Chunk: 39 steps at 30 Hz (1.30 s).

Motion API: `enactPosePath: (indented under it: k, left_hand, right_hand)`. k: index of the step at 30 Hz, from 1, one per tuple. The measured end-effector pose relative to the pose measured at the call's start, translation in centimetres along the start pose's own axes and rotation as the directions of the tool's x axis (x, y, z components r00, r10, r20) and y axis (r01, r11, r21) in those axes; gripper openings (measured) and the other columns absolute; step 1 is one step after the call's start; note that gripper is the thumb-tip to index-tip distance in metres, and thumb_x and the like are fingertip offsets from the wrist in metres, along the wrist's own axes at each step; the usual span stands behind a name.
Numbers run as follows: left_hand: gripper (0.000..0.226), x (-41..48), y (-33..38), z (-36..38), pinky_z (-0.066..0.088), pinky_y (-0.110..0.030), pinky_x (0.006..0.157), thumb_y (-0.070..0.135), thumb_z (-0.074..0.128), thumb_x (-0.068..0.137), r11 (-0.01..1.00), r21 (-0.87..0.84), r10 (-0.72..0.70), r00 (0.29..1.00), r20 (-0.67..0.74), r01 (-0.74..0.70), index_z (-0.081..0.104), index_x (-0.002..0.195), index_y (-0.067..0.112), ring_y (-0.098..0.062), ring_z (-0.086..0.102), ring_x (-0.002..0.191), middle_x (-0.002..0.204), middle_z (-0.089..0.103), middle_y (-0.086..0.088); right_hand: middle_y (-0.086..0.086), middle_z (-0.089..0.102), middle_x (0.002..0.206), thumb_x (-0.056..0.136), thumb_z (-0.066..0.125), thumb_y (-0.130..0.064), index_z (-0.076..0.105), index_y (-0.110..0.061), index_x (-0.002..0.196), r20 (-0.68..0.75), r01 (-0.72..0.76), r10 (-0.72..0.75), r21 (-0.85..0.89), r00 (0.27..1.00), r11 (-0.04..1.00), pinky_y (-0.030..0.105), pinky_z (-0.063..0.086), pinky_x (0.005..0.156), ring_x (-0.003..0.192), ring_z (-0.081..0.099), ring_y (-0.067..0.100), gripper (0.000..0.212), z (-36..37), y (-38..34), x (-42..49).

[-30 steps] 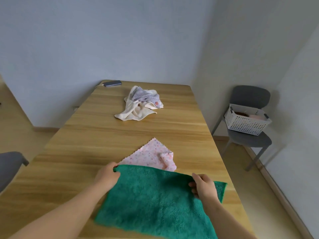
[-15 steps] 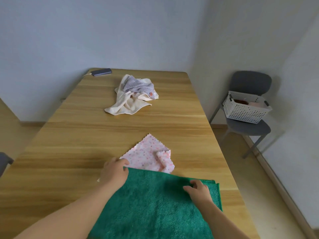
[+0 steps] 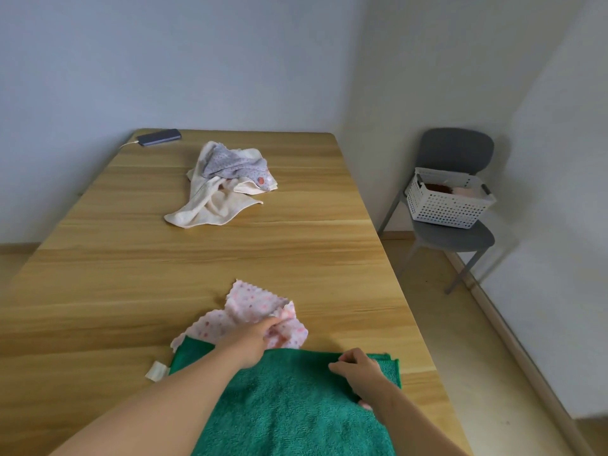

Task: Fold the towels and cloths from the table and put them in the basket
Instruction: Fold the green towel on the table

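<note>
A green towel (image 3: 296,409) lies folded double at the near edge of the wooden table (image 3: 131,264), a white label sticking out at its left. My right hand (image 3: 360,373) grips its far right edge. My left hand (image 3: 253,340) reaches past the towel and pinches the pink spotted cloth (image 3: 250,307), which bunches up under the fingers. Farther back lies a crumpled pile: a cream towel (image 3: 210,205) with a grey patterned cloth (image 3: 230,164) on top. The white perforated basket (image 3: 447,205) sits on a grey chair at the right, with some cloths inside.
A dark phone (image 3: 159,137) with a cable lies at the table's far left corner. The grey chair (image 3: 457,238) stands against the wall, across a strip of floor from the table's right edge.
The green towel's far edge has been laid down flat. My left hand left the towel and moved forward onto the pink cloth, gathering it. My right hand stays at the towel's right edge.
</note>
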<state>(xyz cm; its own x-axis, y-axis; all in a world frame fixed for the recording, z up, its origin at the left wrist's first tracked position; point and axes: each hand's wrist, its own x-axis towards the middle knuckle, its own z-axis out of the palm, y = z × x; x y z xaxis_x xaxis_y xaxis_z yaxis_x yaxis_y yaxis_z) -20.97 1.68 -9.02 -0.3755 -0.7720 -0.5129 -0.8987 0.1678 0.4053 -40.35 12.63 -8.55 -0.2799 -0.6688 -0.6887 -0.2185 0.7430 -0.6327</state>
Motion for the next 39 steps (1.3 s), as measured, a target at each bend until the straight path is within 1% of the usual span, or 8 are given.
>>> enactPosePath:
  k: [3,6,12,15,20,25,31,39]
  left_hand:
    - [0.013,0.2,0.5,0.0,0.028,-0.019,0.045,0.021,0.037,0.1,1.0,0.004,-0.027,0.999,-0.042,0.027,0.047,0.101,0.03,-0.007,0.032,0.05,0.088,0.055,0.004]
    - [0.023,1.0,0.4,-0.3,0.036,-0.023,0.049,0.026,0.041,0.099,0.989,-0.124,-0.085,0.994,-0.071,0.076,0.044,0.076,0.023,-0.01,0.035,0.054,0.077,0.05,0.004]
    - [0.021,1.9,2.2,-6.5,0.047,-0.032,0.073,0.018,0.044,0.096,0.847,-0.518,-0.236,0.787,-0.57,-0.121,0.052,0.114,0.023,-0.026,0.057,0.102,0.116,0.056,-0.003]
    - [0.063,0.1,3.4,-7.6,0.032,-0.038,0.111,0.008,0.048,0.094,0.824,-0.5,0.025,0.899,-0.438,-0.267,0.019,0.148,0.026,-0.017,0.029,0.138,0.154,0.021,0.004]
    - [0.037,-2.1,1.1,-4.2,0.049,-0.018,0.062,0.02,0.046,0.097,0.997,-0.065,0.031,0.995,-0.1,-0.038,0.045,0.134,0.024,-0.004,0.052,0.07,0.149,0.034,0.001]
    - [0.041,-3.6,-1.2,-1.1,0.032,-0.042,0.111,0.025,0.047,0.097,0.982,0.185,-0.011,0.999,-0.053,0.021,0.041,0.137,0.031,-0.019,0.034,0.135,0.151,0.031,0.005]
    - [0.045,-5.5,-2.4,-0.2,0.028,-0.04,0.111,0.025,0.047,0.096,0.94,0.327,-0.026,0.979,-0.201,0.092,0.037,0.139,0.031,-0.021,0.028,0.137,0.147,0.033,0.006]
    - [0.06,-8.1,-3.9,0.6,0.038,-0.037,0.102,0.045,0.055,0.088,0.904,0.095,-0.337,0.832,-0.44,0.416,0.031,0.139,0.024,-0.025,0.034,0.129,0.142,0.03,-0.007]
  right_hand:
    - [0.008,0.038,0.103,0.088,0.059,-0.028,0.049,-0.018,0.096,0.013,0.006,-0.006,-0.009,1.0,1.0,0.021,0.033,0.051,0.066,0.037,0.014,0.017,0.0,0.0,0.4]
    - [0.007,0.037,0.111,0.087,0.059,-0.028,0.047,-0.02,0.091,0.011,0.022,-0.022,-0.021,1.0,1.0,0.023,0.035,0.057,0.072,0.04,0.015,0.015,0.0,0.0,0.5]
    - [0.005,0.034,0.112,0.088,0.058,-0.028,0.046,-0.018,0.096,0.004,0.033,-0.033,-0.03,0.999,0.999,0.024,0.038,0.064,0.075,0.04,0.015,0.017,0.0,-0.2,0.3]
    - [0.006,0.034,0.114,0.089,0.058,-0.027,0.047,-0.016,0.098,-0.001,0.031,-0.031,-0.029,1.0,0.999,0.027,0.038,0.07,0.077,0.04,0.014,0.018,0.0,-0.2,0.1]
    - [0.006,0.035,0.114,0.089,0.059,-0.027,0.049,-0.015,0.103,-0.004,0.065,-0.065,-0.029,0.998,0.997,0.025,0.04,0.068,0.077,0.041,0.014,0.021,0.0,0.0,-0.5]
    - [0.005,0.034,0.114,0.087,0.059,-0.029,0.045,-0.021,0.108,-0.044,0.099,-0.106,-0.13,0.993,0.987,0.029,0.046,0.079,0.085,0.046,0.015,0.026,0.5,0.4,-0.8]
    - [0.005,0.033,0.117,0.088,0.055,-0.024,0.045,-0.019,0.132,-0.084,0.109,-0.127,-0.193,0.988,0.975,0.035,0.049,0.087,0.111,0.046,0.027,0.045,0.6,0.4,-0.3]
    - [0.007,0.038,0.143,0.096,0.041,-0.006,0.043,-0.011,0.139,-0.118,0.222,-0.238,-0.14,0.964,0.965,0.017,0.038,0.066,0.098,0.044,0.013,0.044,0.3,1.5,-0.6]
